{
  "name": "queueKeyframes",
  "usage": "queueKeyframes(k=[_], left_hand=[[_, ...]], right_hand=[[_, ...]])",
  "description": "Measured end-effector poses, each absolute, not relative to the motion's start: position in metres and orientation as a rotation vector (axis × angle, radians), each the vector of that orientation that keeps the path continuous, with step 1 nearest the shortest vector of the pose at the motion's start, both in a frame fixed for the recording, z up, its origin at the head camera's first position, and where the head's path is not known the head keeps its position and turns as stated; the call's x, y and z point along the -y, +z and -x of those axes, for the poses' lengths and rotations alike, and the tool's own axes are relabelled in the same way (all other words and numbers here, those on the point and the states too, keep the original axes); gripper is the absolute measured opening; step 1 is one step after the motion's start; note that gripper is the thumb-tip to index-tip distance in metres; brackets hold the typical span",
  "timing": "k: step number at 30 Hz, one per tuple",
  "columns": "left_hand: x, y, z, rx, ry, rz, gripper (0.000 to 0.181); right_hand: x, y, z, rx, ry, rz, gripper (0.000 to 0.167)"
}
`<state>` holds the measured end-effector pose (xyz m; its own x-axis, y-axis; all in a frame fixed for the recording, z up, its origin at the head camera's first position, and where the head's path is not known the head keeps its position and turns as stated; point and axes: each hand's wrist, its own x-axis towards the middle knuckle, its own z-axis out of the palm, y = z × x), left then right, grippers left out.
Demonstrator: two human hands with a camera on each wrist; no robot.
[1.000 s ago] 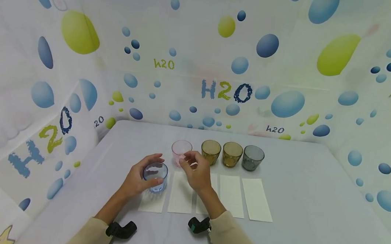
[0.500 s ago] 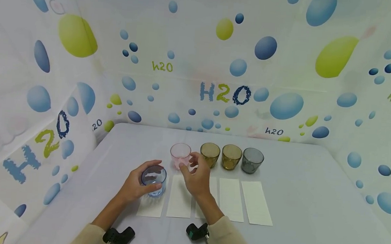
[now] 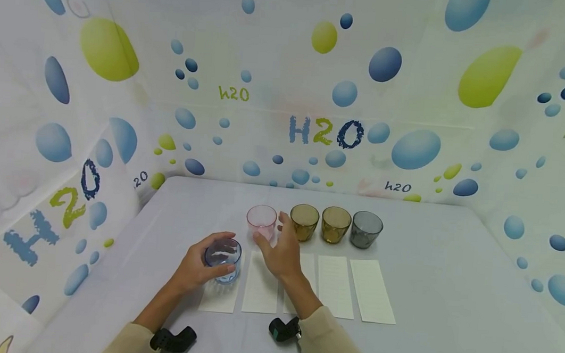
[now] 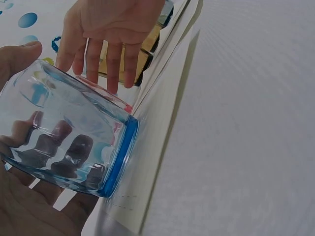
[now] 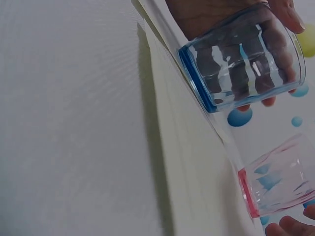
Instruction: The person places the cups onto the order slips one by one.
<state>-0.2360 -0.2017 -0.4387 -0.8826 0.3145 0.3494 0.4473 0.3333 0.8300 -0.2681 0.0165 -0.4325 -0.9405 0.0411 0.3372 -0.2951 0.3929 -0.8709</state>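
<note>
My left hand holds a clear blue drinking glass, its fingers and thumb curved round the sides. The glass is upright over the leftmost pale card; I cannot tell whether its base touches the card. In the right wrist view the same blue glass shows its darker blue base. My right hand is beside a pink glass, thumb and fingers spread and nothing gripped. From the left wrist, the right hand's fingers appear extended, partly in front of the pink glass.
Two amber glasses and a grey glass stand in the back row, right of the pink one. Several pale cards lie in a row before them on the white table. A patterned curtain rises behind.
The right hand's fingers have straightened and spread apart beside the pink glass. The left hand stays on the blue glass with little change. The head view has shifted slightly.
</note>
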Motion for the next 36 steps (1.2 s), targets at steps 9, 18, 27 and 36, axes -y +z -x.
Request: queueKeyframes(k=[9, 18, 27, 36], left_hand=[[0.202, -0.437, 0.234, 2.464, -1.598, 0.708, 0.06], [0.203, -0.438, 0.236, 2.435, -1.63, 0.756, 0.061], [0.204, -0.44, 0.236, 2.43, -1.646, 0.755, 0.061], [0.203, -0.44, 0.237, 2.427, -1.624, 0.776, 0.061]], right_hand=[[-0.013, -0.433, 0.278, 2.373, 1.689, -0.241, 0.089], [-0.013, -0.436, 0.289, 2.323, 1.79, -0.251, 0.092], [-0.013, -0.439, 0.296, 2.277, 1.888, -0.28, 0.084], [-0.015, -0.44, 0.301, 2.275, 1.904, -0.331, 0.078]])
